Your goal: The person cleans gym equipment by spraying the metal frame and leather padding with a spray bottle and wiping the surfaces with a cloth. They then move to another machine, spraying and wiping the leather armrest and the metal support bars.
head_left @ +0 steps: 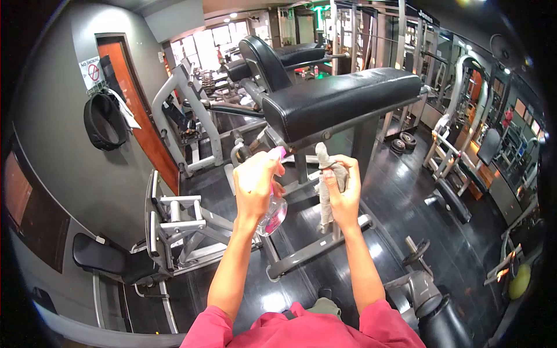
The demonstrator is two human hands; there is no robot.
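My left hand (253,180) is wrapped round the neck of a clear spray bottle (272,218) with a pink nozzle. The nozzle points up toward a black padded bench (342,98) of a gym machine, just ahead of both hands. In my right hand (343,194) a light grey cloth (325,197) is pinched between thumb and fingers, its lower end hanging down. Both hands are in front of the near side of the pad, a little below its top surface. The metal frame (319,246) of the machine stands on the floor beneath them.
A grey leg machine (185,223) and a black seat (98,253) are at the left. Weight plates (404,142) lie on the dark floor to the right. Near my right side is a black roller pad (444,325). A black belt (104,120) hangs on the left wall.
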